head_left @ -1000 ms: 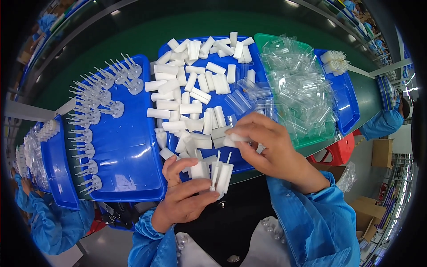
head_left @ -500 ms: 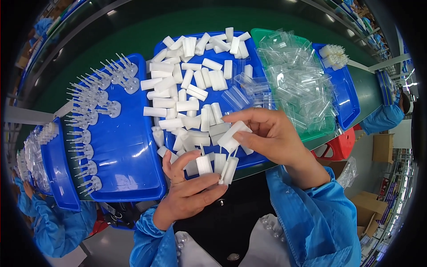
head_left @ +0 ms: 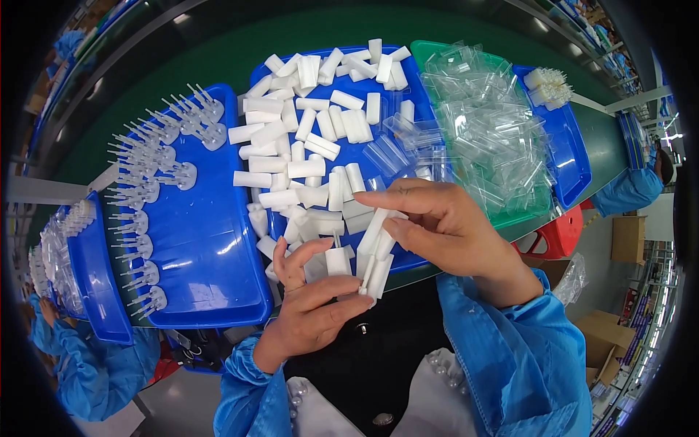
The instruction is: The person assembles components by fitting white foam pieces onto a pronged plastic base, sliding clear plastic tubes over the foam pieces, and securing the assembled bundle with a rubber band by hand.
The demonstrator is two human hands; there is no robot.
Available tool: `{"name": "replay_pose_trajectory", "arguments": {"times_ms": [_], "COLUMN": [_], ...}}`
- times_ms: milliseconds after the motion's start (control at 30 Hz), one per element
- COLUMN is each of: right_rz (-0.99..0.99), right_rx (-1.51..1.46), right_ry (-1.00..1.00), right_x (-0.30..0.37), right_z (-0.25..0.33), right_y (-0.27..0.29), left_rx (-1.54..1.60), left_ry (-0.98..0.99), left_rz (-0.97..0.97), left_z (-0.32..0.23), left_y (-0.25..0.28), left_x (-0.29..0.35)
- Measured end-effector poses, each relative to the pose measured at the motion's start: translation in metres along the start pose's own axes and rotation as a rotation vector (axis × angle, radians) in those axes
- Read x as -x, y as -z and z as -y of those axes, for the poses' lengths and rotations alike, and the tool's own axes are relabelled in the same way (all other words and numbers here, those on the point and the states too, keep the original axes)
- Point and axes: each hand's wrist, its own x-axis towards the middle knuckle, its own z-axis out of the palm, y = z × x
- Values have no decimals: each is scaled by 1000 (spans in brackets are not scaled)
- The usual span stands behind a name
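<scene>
Left hand (head_left: 313, 306): fingers grasp the pronged holder (head_left: 363, 288) near the blue tray (head_left: 413, 84). White block (head_left: 374, 231): turned steeper than half a second ago, now down at the prongs; seating appears under way. Right hand (head_left: 451, 227): fingers pinch its upper end.

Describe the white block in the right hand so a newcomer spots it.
Left of the green tray, a blue tray holds heaped white blocks. At its near edge, the right hand pinches a tilted white block between thumb and index finger, while the heaped ones lie loose.
</scene>
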Motion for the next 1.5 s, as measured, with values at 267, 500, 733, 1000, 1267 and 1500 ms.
{"name": "replay_pose_trajectory", "arguments": {"times_ms": [267,500,733,1000,1267,1500], "right_rz": [-12,95,3,-95,-23,-207], "right_rx": [-429,-430,-270,-18,-116,570], "right_ry": [-238,-371,-150,100,-50,246], "right_x": [4,6,12,16,22,2], "right_z": [12,5,9,6,-1,5], "right_y": [-7,1,-18,-25,-36,-3], "left_rx": [8,-29,171,452,162,54], "left_ry": [7,-2,82,37,40,75], "left_rz": [-4,18,-287,-193,-79,-59], "left_z": [-1,-3,7,1,3,1], "left_y": [0,3,-4,-1,-6,4], "left_x": [-1,-4,-7,-10,-11,-11]}}
